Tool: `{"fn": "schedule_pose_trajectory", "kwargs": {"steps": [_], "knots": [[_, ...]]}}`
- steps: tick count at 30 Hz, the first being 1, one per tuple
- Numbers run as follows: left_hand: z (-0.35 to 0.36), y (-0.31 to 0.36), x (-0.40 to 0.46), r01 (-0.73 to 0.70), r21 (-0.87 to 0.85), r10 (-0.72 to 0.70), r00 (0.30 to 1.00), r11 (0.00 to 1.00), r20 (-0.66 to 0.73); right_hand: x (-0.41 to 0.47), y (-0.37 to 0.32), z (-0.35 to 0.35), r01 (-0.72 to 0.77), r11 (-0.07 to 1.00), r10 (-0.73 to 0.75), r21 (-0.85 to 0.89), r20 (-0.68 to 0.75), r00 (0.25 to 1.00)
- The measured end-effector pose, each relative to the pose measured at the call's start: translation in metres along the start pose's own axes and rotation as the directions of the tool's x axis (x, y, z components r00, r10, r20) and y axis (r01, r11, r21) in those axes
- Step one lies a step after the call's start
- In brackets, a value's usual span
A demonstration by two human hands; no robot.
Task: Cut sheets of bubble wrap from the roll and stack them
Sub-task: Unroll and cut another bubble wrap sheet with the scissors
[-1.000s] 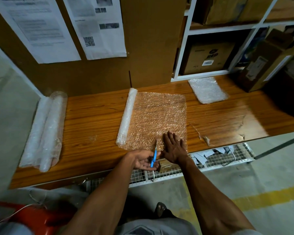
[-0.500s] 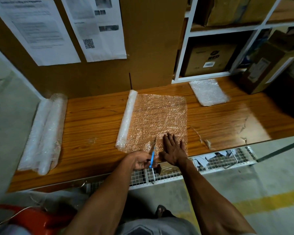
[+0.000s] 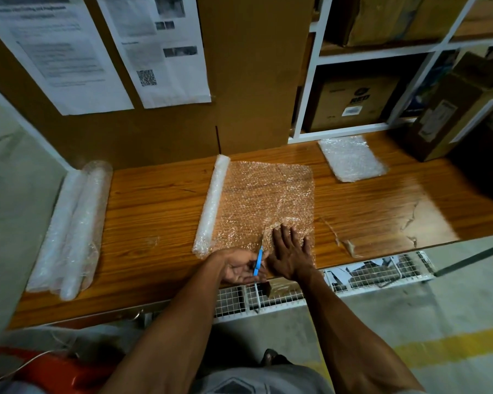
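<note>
Clear bubble wrap unrolled from the white roll point(image 3: 212, 201) is lying flat mid-table under the flat-fingered right hand point(image 3: 291, 251), while the left hand point(image 3: 241, 265), fingers curled around the blue-handled cutter point(image 3: 258, 258), is only starting this sheet's cut at the near edge; a small stack of cut sheets point(image 3: 352, 157) is already waiting far right.

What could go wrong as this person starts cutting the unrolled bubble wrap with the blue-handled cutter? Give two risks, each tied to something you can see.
1. The right hand presses flat on the bubble wrap sheet right beside the blade of the blue-handled cutter held by the left hand; a slip could nick the fingers.
2. The roll lies unheld, so the sheet may shift and the cut may wander.
</note>
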State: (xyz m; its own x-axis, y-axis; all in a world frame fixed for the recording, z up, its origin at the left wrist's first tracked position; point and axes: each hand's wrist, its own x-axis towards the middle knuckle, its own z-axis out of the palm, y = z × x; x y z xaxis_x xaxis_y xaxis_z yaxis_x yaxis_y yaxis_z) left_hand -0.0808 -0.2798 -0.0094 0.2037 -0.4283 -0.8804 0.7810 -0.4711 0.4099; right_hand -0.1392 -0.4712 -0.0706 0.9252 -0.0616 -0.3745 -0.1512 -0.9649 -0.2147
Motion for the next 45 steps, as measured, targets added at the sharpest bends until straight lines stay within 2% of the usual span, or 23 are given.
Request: {"fn": "schedule_pose_trajectory", "kwargs": {"steps": [10,13,17,24,32,38,45], "knots": [[0.004,0.01,0.009,-0.065,-0.058,0.061,0.996,0.996,-0.069,0.001,0.005,-0.001,0.018,1.0,-0.018,0.014,-0.004,1.0],[0.001,0.008,0.013,-0.082,-0.067,0.076,0.993,0.994,-0.088,0.001,0.007,0.0,0.04,0.999,-0.04,0.004,-0.045,0.998],[-0.002,0.011,0.01,-0.07,-0.089,0.066,0.997,0.994,-0.049,0.007,0.007,-0.004,0.035,0.999,-0.033,0.007,-0.137,0.99],[0.0,0.024,0.004,-0.003,-0.139,0.005,1.0,0.99,0.018,0.011,0.01,-0.004,0.005,1.0,-0.006,-0.007,-0.073,0.997],[0.002,0.034,0.005,0.026,-0.04,-0.025,0.999,0.999,0.025,0.011,0.013,0.003,0.004,1.0,-0.003,0.008,-0.105,0.995],[0.008,0.04,-0.001,-0.038,-0.041,0.041,0.998,0.998,0.052,0.01,0.017,0.004,0.011,1.0,-0.013,-0.018,-0.128,0.992],[0.006,0.043,0.003,-0.032,-0.043,0.036,0.996,0.999,0.079,0.012,0.02,0.006,0.033,0.999,-0.032,0.002,-0.174,0.984]]}}
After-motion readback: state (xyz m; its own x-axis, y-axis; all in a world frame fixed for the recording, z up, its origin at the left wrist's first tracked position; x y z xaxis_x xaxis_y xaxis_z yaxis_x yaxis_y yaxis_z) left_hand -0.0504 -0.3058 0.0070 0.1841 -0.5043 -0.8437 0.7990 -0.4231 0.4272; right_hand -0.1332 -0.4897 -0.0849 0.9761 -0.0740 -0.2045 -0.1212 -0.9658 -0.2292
